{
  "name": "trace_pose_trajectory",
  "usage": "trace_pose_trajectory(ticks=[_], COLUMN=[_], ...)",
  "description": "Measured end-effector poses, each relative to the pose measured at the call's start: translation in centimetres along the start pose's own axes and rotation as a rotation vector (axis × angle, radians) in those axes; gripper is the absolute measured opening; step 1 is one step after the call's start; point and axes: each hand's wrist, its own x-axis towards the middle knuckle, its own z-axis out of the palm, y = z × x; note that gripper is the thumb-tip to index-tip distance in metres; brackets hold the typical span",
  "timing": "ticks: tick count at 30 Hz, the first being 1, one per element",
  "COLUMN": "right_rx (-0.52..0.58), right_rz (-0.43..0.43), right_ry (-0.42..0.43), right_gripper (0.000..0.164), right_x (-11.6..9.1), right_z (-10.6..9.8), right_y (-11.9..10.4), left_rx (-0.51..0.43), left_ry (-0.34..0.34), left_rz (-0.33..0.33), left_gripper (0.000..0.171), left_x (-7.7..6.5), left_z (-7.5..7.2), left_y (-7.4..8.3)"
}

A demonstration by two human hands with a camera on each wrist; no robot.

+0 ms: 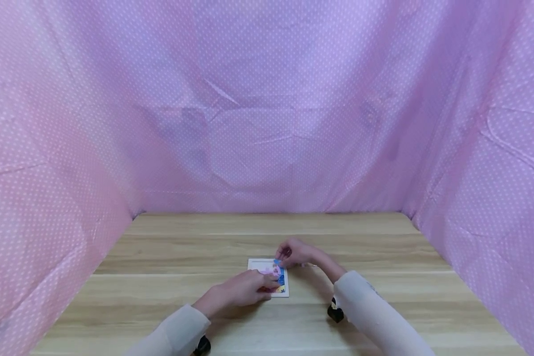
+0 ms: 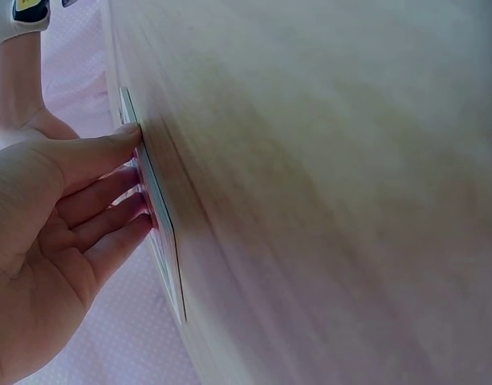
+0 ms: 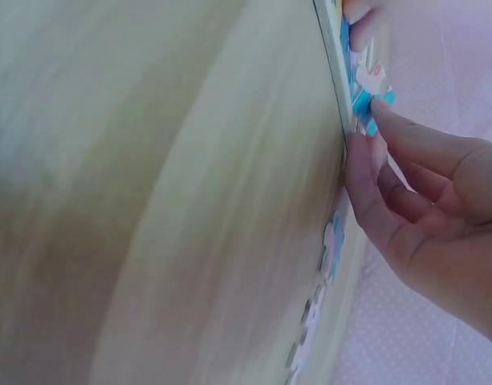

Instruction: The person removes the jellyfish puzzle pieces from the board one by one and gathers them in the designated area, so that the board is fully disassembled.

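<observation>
A small jigsaw puzzle in a white-framed tray lies on the table, its right side filled with coloured pieces. My left hand rests over the tray's lower left part; in the left wrist view its extended fingers touch the puzzle and the thumb is at the frame's edge. At the tray's upper right corner, my right hand pinches a blue puzzle piece between thumb and fingers. The piece stands tilted above the tray surface. The left hand hides part of the picture.
Several loose puzzle pieces lie on the wooden table to the right of the tray, partly behind the right hand in the head view. A pink dotted cloth hangs around the table's back and sides.
</observation>
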Motion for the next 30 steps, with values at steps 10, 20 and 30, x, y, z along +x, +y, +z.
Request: trace_pose_trajectory(ticks=[10, 20, 30], right_rx=[0.148, 0.269, 0.155], right_rz=[0.051, 0.066, 0.041], right_ry=[-0.034, 0.079, 0.190], right_gripper=[0.013, 0.024, 0.028], right_x=[-0.8, -2.5, -5.6], right_z=[-0.6, -2.4, -4.6], right_y=[1.0, 2.5, 4.7], left_rx=[0.060, 0.054, 0.038], left_ry=[0.010, -0.005, 0.032], left_rz=[0.012, -0.012, -0.026], left_gripper=[0.035, 0.035, 0.030], left_x=[0.0, 0.1, -0.5], left_z=[0.3, 0.1, 0.0], left_y=[0.3, 0.4, 0.3])
